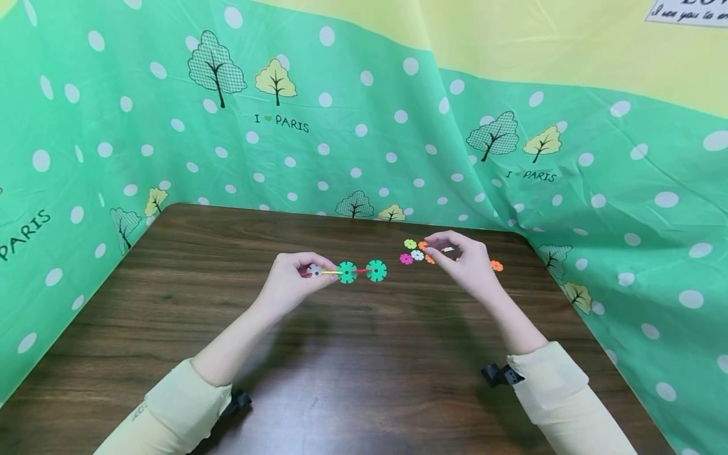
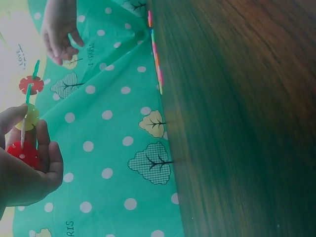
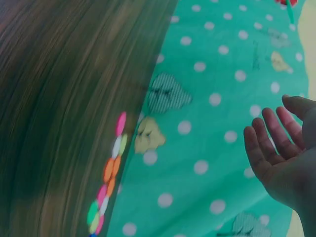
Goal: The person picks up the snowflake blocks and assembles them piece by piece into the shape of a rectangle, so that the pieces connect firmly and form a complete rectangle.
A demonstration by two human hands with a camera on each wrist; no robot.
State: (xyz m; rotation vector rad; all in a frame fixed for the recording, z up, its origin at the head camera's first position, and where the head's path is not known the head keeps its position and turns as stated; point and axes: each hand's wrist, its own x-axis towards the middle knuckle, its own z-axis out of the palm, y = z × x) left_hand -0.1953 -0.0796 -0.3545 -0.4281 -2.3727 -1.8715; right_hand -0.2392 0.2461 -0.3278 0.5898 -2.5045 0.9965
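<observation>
My left hand [image 1: 290, 278] pinches a chain of slotted plastic discs above the table, between thumb and fingers. Two green discs [image 1: 376, 270] face the head camera, with red and yellow ones edge-on among them. From the left wrist, a red disc [image 2: 22, 154], a yellow disc [image 2: 33, 118] and another red face that camera. To the right, my right hand [image 1: 469, 268] hovers over loose discs, partly hiding them; the right wrist view shows its fingers loosely bent and holding nothing. Among the loose ones are a pink disc [image 1: 406, 258], a lime disc [image 1: 410, 244] and an orange disc [image 1: 497, 266].
The dark wood table [image 1: 364, 366] extends beneath both arms. A green dotted curtain [image 1: 341, 145] hangs along its back and sides. Black wrist devices [image 1: 500, 375] sit at both sleeve cuffs.
</observation>
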